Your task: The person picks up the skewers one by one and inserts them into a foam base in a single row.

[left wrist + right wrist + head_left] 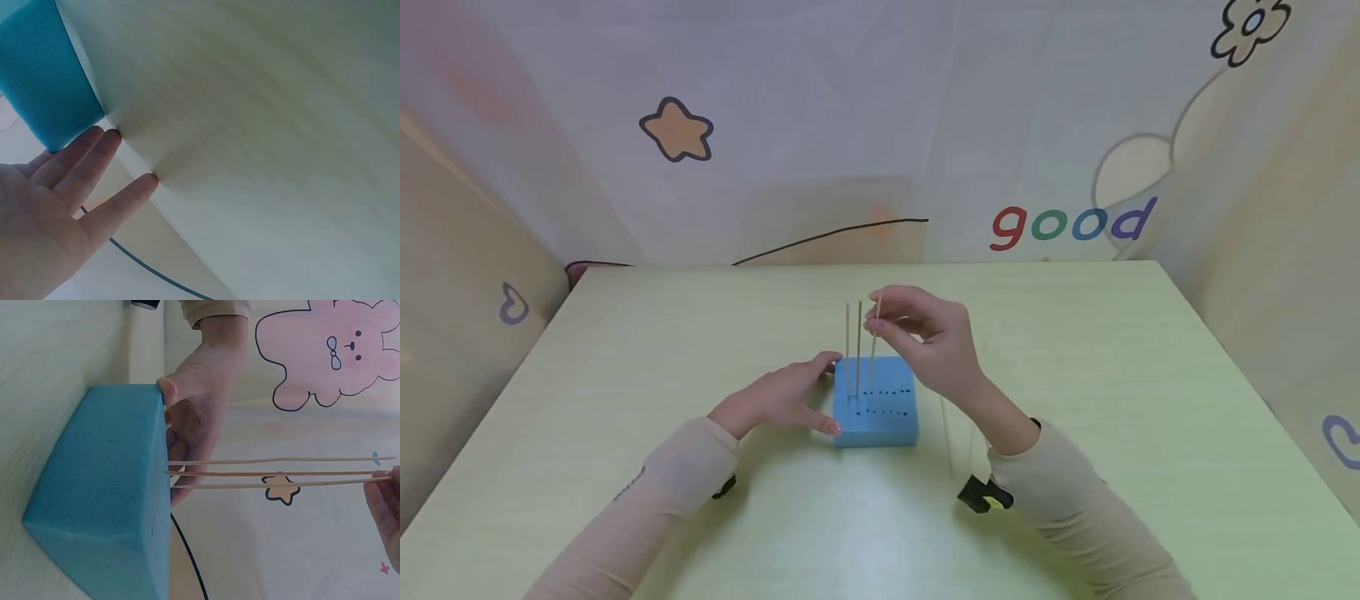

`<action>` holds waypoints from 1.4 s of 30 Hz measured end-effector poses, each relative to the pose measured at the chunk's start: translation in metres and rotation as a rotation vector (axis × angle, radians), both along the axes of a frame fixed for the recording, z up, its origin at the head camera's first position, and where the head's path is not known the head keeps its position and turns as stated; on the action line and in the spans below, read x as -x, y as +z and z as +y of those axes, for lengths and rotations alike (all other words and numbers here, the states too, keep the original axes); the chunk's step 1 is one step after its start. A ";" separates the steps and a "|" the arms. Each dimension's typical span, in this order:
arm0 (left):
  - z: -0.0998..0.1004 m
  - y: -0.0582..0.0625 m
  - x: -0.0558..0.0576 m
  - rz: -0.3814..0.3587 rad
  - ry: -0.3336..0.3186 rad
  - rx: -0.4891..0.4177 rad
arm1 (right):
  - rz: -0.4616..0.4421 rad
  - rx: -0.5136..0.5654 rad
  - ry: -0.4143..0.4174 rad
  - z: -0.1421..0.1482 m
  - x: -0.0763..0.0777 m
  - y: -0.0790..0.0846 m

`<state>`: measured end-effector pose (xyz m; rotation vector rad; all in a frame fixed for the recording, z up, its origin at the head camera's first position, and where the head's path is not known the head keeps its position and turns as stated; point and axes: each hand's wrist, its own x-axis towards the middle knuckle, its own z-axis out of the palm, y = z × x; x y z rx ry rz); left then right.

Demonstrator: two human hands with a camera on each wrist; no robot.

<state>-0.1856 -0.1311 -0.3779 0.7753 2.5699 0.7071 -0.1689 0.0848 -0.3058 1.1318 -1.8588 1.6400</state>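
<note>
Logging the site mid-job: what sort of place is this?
Probably a screened-off tabletop workspace: a pale table, a cartoon-printed backdrop behind it, and a blue foam block on top.

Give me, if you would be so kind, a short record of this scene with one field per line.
Block: blue, on the table, small holes in its top
Upright sticks: two, standing in the block
Held stick: near upright, lower end at the block's top; whether it is in a hole, cannot tell
Right hand: pinches the held stick near its upper end
Left hand: at the block's left side, thumb touching it
Loose stick: at least one, lying right of the block
</note>
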 end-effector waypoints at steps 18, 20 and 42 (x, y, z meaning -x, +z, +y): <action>0.001 0.002 0.002 0.001 0.003 0.005 | 0.016 -0.022 -0.045 -0.005 0.002 -0.013; 0.001 0.002 0.002 -0.002 0.005 0.006 | 0.014 -0.025 -0.053 -0.005 0.002 -0.014; 0.001 0.001 0.001 -0.006 0.001 -0.007 | -0.067 -0.106 -0.064 -0.003 -0.002 -0.022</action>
